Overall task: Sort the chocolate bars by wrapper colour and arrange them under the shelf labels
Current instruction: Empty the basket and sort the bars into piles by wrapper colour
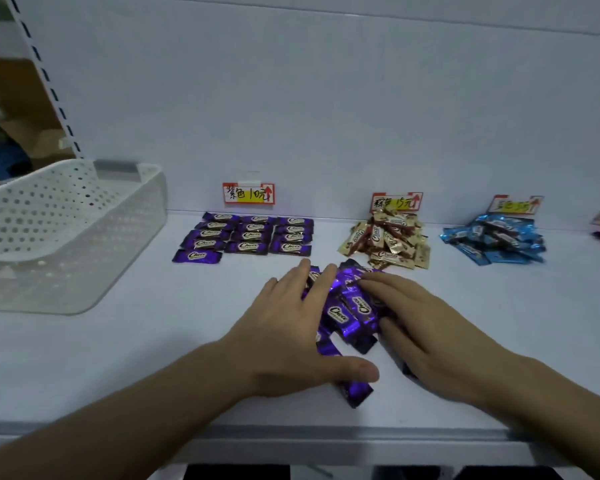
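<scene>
A loose heap of purple chocolate bars [349, 313] lay on the white shelf [118, 358] near its front edge, directly before the person. The wrappers were glossy, crinkled foil, oblong, with a dark oval logo, and overlapped at odd angles.

The left hand [291, 334] lay flat on the heap's left side, palm down, fingers straight and spread, thumb stretched sideways across the nearest bar. The right hand [430, 330] lay flat on the heap's right side, fingers extended and close together, tips touching the upper bars. Neither hand curled round a bar; both simply rested on the heap. Both forearms were bare and reached in from the bottom of the view.

Behind the heap, more purple bars lay in three neat rows [250, 237] under a handwritten purple-price label [248, 193] with a yellow patch and a red arrow. To the right, a jumbled mound of gold-and-brown bars [387, 242] sat under a second label [396, 201]. Further right, a mound of shiny blue bars [496, 239] sat under a third label [515, 204], blurred.

A white plastic basket [66, 230] with round perforations and rounded corners stood on the shelf at the left. A smooth white back panel [326, 98] rose behind everything.
</scene>
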### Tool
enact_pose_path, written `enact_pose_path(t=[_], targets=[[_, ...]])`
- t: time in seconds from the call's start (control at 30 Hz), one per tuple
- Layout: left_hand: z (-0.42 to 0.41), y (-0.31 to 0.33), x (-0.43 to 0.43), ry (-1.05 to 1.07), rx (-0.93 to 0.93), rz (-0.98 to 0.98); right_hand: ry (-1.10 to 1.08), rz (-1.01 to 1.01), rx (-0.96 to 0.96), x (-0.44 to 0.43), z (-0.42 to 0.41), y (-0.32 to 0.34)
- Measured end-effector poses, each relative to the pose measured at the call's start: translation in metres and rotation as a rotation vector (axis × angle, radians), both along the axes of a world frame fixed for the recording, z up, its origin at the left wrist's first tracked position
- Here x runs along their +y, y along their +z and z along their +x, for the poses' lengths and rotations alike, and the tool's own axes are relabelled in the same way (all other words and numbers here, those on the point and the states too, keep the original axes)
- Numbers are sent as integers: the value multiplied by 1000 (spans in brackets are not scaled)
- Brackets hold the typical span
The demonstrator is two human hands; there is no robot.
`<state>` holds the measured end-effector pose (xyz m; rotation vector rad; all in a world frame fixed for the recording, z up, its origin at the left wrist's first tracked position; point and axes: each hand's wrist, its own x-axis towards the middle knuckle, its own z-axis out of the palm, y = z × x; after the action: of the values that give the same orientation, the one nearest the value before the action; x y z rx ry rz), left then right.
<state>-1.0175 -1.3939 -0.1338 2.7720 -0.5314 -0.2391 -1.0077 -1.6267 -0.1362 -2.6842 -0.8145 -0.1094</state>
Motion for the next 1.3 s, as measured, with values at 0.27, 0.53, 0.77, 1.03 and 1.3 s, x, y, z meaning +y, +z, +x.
enact_pose_path(t=[0.27, 0.53, 0.77, 1.03, 1.3], targets=[[27, -5, -42, -40, -99, -5, -207, 578, 89, -8, -1, 1], [33, -8, -51, 70, -293, -87, -309, 585, 74, -14, -1, -2], [40, -2, -39, 144, -436, -103, -297, 522, 38, -12, -2, -3], [45, 16, -16, 255, -390, -536, -265, 420, -80, -9, -4, 0], [59, 30, 23, 484, -349, -943, -35, 629, -69, 39, -6, 35]])
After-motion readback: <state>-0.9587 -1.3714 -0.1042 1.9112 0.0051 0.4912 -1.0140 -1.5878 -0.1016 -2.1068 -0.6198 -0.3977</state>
